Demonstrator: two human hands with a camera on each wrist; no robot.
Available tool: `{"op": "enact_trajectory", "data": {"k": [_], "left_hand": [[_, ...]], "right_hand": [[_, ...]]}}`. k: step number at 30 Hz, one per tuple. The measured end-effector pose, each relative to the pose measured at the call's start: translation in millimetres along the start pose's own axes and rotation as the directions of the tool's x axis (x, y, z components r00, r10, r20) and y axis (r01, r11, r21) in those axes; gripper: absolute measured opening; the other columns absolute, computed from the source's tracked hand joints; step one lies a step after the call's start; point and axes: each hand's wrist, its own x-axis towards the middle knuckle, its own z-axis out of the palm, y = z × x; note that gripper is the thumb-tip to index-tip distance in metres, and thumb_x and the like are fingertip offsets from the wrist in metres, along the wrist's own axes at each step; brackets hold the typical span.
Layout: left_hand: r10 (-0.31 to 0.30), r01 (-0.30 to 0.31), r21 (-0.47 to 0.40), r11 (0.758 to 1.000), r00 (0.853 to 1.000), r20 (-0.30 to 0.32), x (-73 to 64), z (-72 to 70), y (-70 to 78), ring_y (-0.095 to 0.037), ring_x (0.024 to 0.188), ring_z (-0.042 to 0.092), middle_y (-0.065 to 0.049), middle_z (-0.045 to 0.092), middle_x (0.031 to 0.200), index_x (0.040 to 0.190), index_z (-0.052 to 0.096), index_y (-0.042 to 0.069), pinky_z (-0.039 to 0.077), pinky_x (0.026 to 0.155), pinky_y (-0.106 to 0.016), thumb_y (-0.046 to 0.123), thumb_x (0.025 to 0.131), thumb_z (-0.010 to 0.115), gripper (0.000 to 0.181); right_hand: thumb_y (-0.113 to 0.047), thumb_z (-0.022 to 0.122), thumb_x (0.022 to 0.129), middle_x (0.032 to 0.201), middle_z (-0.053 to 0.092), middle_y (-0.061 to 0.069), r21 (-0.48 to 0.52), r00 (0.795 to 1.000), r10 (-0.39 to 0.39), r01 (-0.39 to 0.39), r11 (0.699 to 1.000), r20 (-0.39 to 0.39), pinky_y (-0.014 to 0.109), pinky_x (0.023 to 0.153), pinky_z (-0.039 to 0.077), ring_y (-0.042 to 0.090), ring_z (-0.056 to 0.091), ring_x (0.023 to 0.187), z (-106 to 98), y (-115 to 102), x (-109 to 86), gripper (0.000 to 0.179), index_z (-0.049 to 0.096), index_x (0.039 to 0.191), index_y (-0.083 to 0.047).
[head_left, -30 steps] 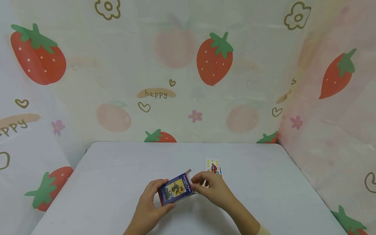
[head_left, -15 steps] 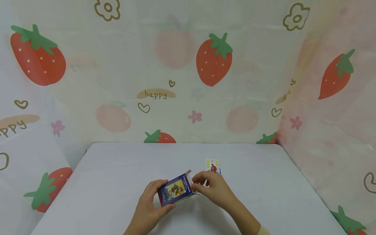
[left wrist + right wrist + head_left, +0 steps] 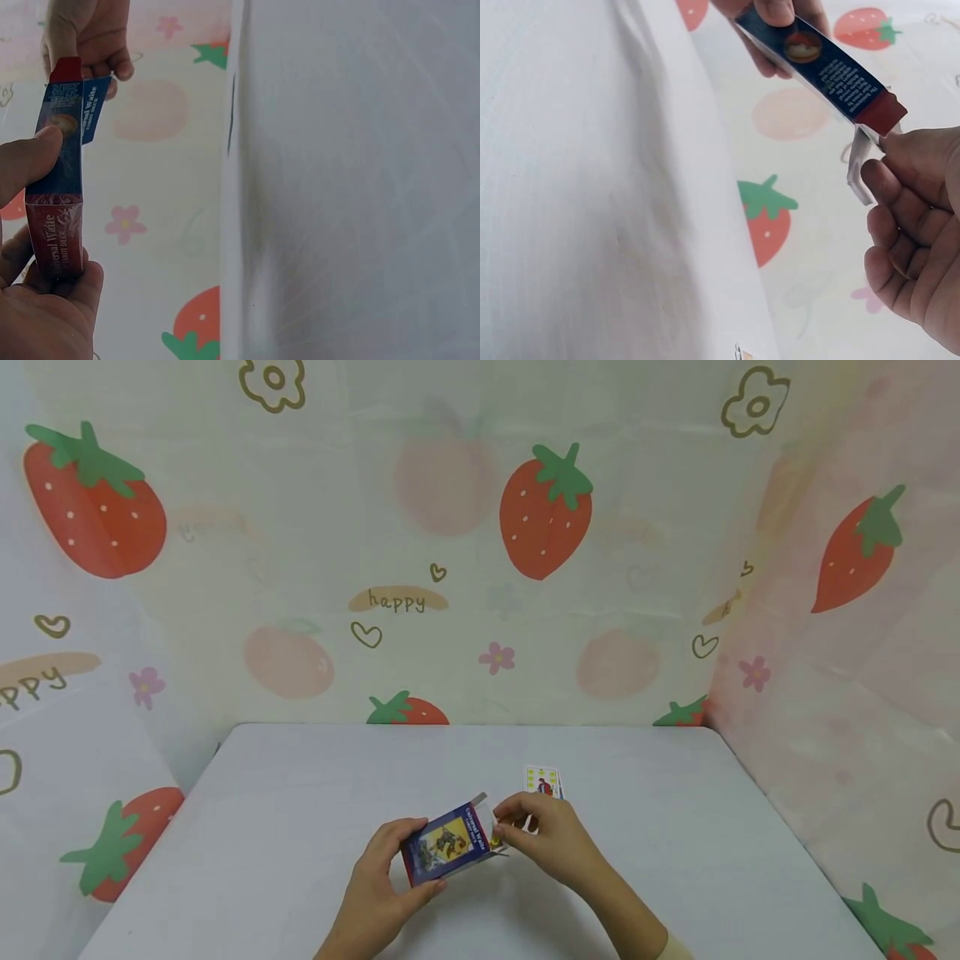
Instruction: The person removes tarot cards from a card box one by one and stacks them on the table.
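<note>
A blue tarot deck box (image 3: 446, 846), printed with a yellow picture, is tilted above the table. My left hand (image 3: 375, 885) grips it at the lower-left end, thumb on one side and fingers on the other. Its far end is open, with a red tuck flap (image 3: 66, 69) and a larger blue flap (image 3: 95, 109) sticking out. At that opening my right hand (image 3: 551, 842) pinches a tarot card (image 3: 496, 838), whose yellow edge shows just outside the box. The rest of the card is hidden inside the box and behind the fingers.
Behind the right hand, a few loose tarot cards (image 3: 542, 779) lie face up, partly covered by it. The white-covered table (image 3: 300, 793) is bounded at the back and sides by strawberry-patterned sheets (image 3: 420, 510).
My right hand has drawn slightly right and up from the box opening, and a yellow card edge now shows there. The left hand and box stay nearly still.
</note>
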Motion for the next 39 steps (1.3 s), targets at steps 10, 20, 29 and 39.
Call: {"op": "enact_trajectory", "data": {"k": [10,20,29,39], "left_hand": [[-0.001,0.001,0.005,1.000,1.000,-0.004,-0.2,-0.2,0.5,-0.015,0.124,0.055,0.010,0.054,0.138,0.137,0.056,0.031,0.048,0.110,-0.049,0.017,0.073,0.094,0.076],[-0.015,0.015,-0.003,1.000,1.000,0.008,-1.2,-1.2,1.9,-0.017,0.123,0.055,0.008,0.054,0.138,0.137,0.056,0.029,0.048,0.110,-0.049,0.015,0.073,0.094,0.076],[-0.015,0.015,-0.008,1.000,1.000,0.012,-1.1,-1.3,1.7,-0.017,0.123,0.055,0.008,0.054,0.139,0.138,0.056,0.029,0.048,0.109,-0.048,0.016,0.074,0.093,0.075],[-0.011,0.011,-0.014,1.000,1.000,0.004,-0.8,-1.0,2.4,-0.016,0.121,0.055,0.009,0.054,0.138,0.137,0.056,0.029,0.049,0.109,-0.045,0.014,0.073,0.093,0.076]], "right_hand": [[-0.019,0.079,0.090,0.085,0.072,-0.017,0.017,1.000,-0.017,0.018,1.000,-0.024,0.024,0.071,0.052,0.006,0.063,0.079,-3,2,0.4,0.014,0.074,0.102,-0.023],[-0.016,0.079,0.090,0.083,0.073,-0.014,0.032,0.998,-0.042,0.043,0.999,-0.051,0.024,0.068,0.052,0.005,0.062,0.075,-8,-2,-1.4,0.016,0.075,0.105,-0.014],[-0.016,0.079,0.090,0.083,0.072,-0.014,0.026,0.997,-0.035,0.037,0.999,-0.063,0.024,0.067,0.053,0.006,0.061,0.073,-12,-1,-1.0,0.016,0.075,0.105,-0.020],[-0.015,0.078,0.091,0.082,0.072,-0.013,0.037,0.997,-0.017,0.020,0.999,-0.082,0.024,0.063,0.051,0.009,0.059,0.070,-18,-3,-1.6,0.015,0.075,0.106,-0.015]]}}
